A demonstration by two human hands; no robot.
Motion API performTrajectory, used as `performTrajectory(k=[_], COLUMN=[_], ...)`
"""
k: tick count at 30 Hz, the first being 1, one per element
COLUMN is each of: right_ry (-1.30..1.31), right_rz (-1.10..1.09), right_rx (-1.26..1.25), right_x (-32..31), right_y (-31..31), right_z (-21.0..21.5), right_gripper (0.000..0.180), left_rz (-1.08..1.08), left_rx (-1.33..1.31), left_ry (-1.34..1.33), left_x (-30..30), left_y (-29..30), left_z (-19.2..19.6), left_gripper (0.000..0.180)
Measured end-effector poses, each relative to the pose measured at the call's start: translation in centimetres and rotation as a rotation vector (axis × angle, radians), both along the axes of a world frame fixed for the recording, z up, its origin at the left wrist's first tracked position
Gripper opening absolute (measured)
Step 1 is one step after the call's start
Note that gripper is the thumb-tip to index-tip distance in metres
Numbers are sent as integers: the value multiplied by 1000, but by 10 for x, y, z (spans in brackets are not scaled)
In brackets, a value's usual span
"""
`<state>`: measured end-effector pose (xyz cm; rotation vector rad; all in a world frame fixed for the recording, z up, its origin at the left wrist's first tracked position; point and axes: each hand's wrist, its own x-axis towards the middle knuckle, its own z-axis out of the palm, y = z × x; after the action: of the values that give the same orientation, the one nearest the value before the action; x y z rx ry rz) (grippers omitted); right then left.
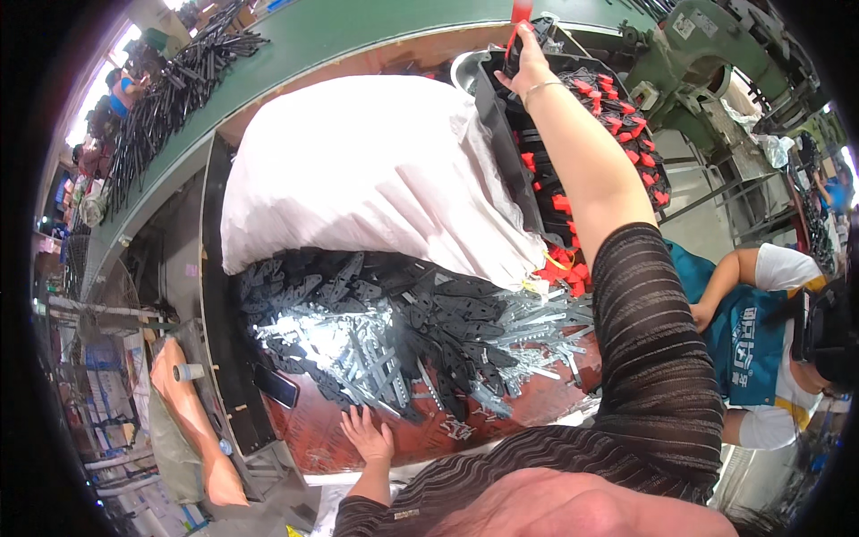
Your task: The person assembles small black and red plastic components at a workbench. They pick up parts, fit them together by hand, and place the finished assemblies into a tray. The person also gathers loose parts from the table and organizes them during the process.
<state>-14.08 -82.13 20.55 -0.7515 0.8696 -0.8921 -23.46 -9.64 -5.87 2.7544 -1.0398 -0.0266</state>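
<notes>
A factory floor: a green conveyor belt [358, 36], a green press machine [707, 54], heaped metal parts [403, 340].

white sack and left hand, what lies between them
In the head view, a heap of black and silver flat parts covers the table between the white sack and the left hand.

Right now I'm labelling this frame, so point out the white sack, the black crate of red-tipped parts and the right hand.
white sack [358, 170], head view, middle of its top.
black crate [490, 107], head view, near wall.
right hand [528, 63], head view, back of hand.
</notes>
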Motion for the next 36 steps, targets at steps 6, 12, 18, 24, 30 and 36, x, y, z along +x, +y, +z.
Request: performTrajectory(k=[6, 12, 18, 24, 30, 36], right_ry=[25, 397, 502, 163, -307, -433], right_rz=[-342, -430, -391, 343, 490, 832], right_rx=[180, -57, -712, -606, -166, 43], right_x=[40, 57, 38, -32, -90, -126], right_y=[14, 18, -7, -15, 107, 236], right_z=[-10, -24, -16, 23, 18, -62], right_gripper=[85, 103, 65, 58, 51, 61], left_rz=[-6, -24, -26, -17, -21, 280], left_rx=[-7, 2, 2, 25, 48, 7], left_ry=[-13, -17, 7, 6, 2, 89], left_x=[-3, 0, 1, -1, 0, -2], left_y=[6, 10, 5, 7, 8, -32], left_z=[-4, -8, -5, -6, -9, 50], left_gripper=[67, 66, 66, 67, 69, 82])
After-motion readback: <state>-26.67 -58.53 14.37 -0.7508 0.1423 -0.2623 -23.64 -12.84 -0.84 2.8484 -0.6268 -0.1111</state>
